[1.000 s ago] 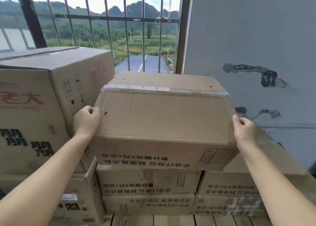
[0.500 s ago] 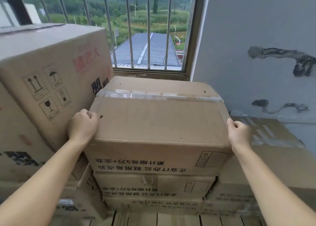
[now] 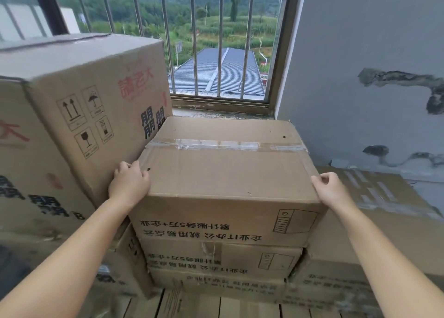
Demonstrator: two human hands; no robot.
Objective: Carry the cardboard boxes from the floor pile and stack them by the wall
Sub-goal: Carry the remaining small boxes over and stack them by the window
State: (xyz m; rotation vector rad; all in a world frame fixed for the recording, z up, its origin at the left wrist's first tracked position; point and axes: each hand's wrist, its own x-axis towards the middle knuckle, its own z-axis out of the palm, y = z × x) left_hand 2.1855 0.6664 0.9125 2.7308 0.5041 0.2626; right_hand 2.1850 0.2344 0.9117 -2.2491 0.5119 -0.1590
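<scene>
A taped brown cardboard box (image 3: pixel 225 173) with upside-down black print on its near face sits on top of a stack of similar flat boxes (image 3: pixel 221 260) below the window. My left hand (image 3: pixel 128 183) grips its near left top corner with curled fingers. My right hand (image 3: pixel 330 189) grips the near right top corner the same way. The box looks level and lies against the stack beneath it.
A large tall box (image 3: pixel 96 106) with handling symbols stands right against the left side. Lower boxes (image 3: pixel 374 209) lie to the right along the grey, patched wall (image 3: pixel 360 77). A barred window (image 3: pixel 216 53) is behind. Wooden pallet slats (image 3: pixel 216 305) show at the bottom.
The box has come down and forward onto the stack under the window, both hands still on its corners. My view has tilted lower and moved closer.
</scene>
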